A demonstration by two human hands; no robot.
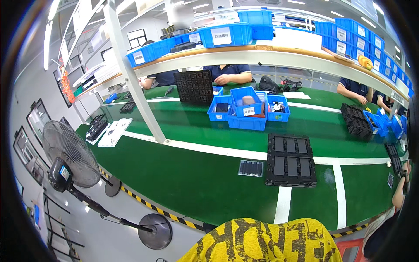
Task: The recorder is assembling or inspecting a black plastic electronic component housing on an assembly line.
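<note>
Two black trays [291, 160] lay stacked on green worktop [196, 179], small dark pack [251, 168] just beside. Hands out of view; grip state n/a. Judged pre-pickup; next move needs reach fwd.

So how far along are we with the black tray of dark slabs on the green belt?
The black moulded tray lies on the green conveyor belt with all six pockets holding dark flat slabs. A small clear packet of dark parts lies apart to its left, untouched. Nothing is in hand: neither of the person's hands shows, only the yellow printed shirt. What is left cannot be told.
</note>
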